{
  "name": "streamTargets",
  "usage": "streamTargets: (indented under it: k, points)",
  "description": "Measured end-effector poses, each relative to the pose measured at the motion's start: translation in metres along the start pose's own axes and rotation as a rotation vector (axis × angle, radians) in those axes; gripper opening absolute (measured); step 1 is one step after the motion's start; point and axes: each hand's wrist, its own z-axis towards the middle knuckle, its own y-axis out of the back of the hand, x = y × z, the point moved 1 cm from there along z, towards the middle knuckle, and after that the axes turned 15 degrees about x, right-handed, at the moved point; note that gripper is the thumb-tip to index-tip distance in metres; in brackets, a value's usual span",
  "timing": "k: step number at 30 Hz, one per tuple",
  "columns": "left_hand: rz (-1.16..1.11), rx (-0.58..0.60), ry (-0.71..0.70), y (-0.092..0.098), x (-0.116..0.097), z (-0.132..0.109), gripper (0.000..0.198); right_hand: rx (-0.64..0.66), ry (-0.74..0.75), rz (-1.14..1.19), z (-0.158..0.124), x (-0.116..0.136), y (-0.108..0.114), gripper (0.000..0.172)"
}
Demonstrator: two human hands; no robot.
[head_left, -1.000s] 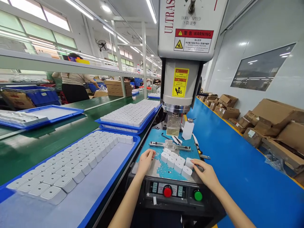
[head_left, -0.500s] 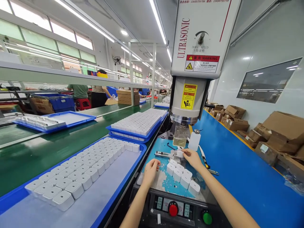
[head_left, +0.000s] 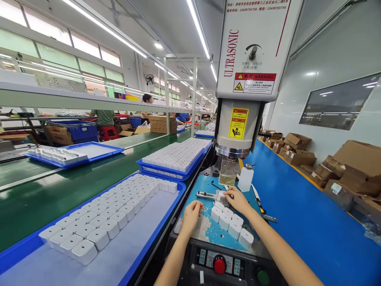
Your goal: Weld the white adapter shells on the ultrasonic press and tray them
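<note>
My right hand (head_left: 238,200) reaches to the metal fixture (head_left: 205,195), its fingers pinched at a white plastic housing (head_left: 221,195) seated there. The horn (head_left: 228,171) of the ultrasonic welder (head_left: 238,119) hangs just above and behind it. My left hand (head_left: 192,215) hovers over the blue worktop left of the fixture, thumb and fingers curled together; what they hold, if anything, is hidden. Between and in front of my hands stand several rounded white housings (head_left: 235,228) in short rows, with one (head_left: 246,238) at the near end.
A blue tray (head_left: 143,234) of white housings lies on the green conveyor at left, with stacked trays (head_left: 187,174) behind. A white bottle (head_left: 245,177) and a utility knife (head_left: 258,200) sit right of the fixture. A red button (head_left: 219,264) is on the front panel.
The view has shifted slightly, moving the scene a little right and down. My right hand stays at the fixture. My left hand keeps its curled pose. The green button now looks darker.
</note>
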Motion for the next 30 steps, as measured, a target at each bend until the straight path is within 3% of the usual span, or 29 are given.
streamTargets:
  k: [5,8,12,14,16,20,22,26,30]
  points:
    - [0.142,-0.027,0.027,-0.003,-0.001,-0.001,0.03,-0.092,-0.047,0.037,0.01,0.009,0.0,0.017]
    - [0.236,-0.005,0.02,-0.001,-0.007,-0.014,0.028,-0.188,-0.028,0.091,-0.008,0.019,0.008,0.023]
    - [0.418,0.049,-0.128,0.009,-0.005,-0.051,0.025,-0.39,0.001,0.111,-0.08,0.025,0.009,0.026]
    - [0.539,0.016,-0.277,0.014,0.004,-0.069,0.024,-0.597,0.123,0.024,-0.125,0.024,-0.005,0.016]
    - [0.634,-0.061,-0.424,0.017,0.013,-0.08,0.024,-0.693,0.195,-0.153,-0.16,0.021,-0.028,0.011]
    - [0.762,-0.164,-0.575,0.016,0.026,-0.083,0.021,-0.607,0.464,-0.634,-0.186,0.022,-0.07,0.013]
    - [0.776,-0.161,-0.577,0.015,0.026,-0.082,0.021,-0.596,0.489,-0.669,-0.184,0.025,-0.074,0.013]
    - [0.74,-0.118,-0.477,0.014,0.021,-0.082,0.023,-0.614,0.257,-0.447,-0.179,0.03,-0.052,0.015]
    - [0.701,-0.125,-0.277,0.009,0.011,-0.081,0.023,-0.321,0.064,-0.176,-0.179,0.024,-0.036,0.015]
